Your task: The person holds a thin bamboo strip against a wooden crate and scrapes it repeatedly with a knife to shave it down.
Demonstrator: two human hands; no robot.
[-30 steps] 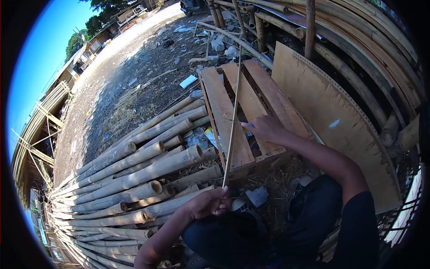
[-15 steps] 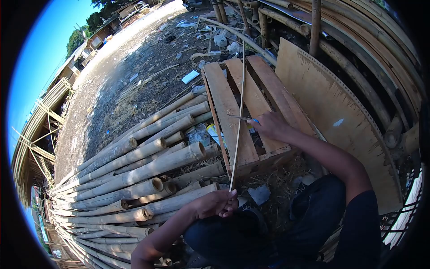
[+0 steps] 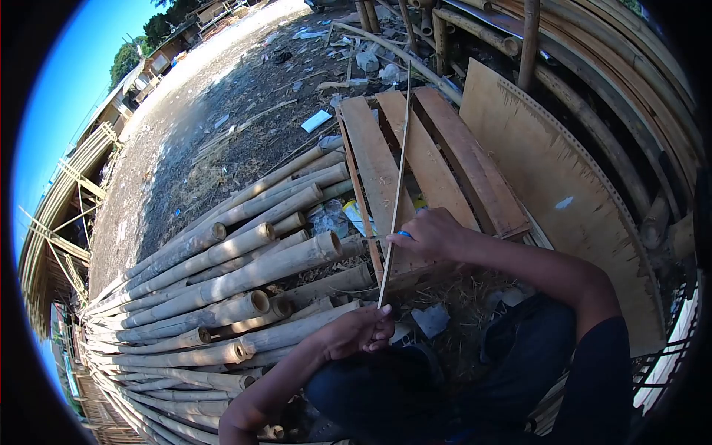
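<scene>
My left hand [image 3: 357,331] is closed around the lower end of a long, thin bamboo strip [image 3: 404,152]. The strip slants up and away from me, across a slatted wooden crate [image 3: 440,148]. In my right hand [image 3: 434,236] is a knife with a blue handle [image 3: 403,233], the fingers wrapped round it. Its thin blade points left and lies across the strip, a short way above my left hand. Whether the edge bites into the strip is too small to tell.
Cut bamboo poles [image 3: 282,259] lie piled to the left, open ends towards the crate. A curved plywood sheet [image 3: 549,178] leans on the right, before a rack of long boards [image 3: 593,52]. Litter and a white packet [image 3: 316,122] are scattered on the ground beyond.
My right hand and the knife have slid down along the strip towards me, closer to my left hand. The left hand keeps its hold, raised slightly.
</scene>
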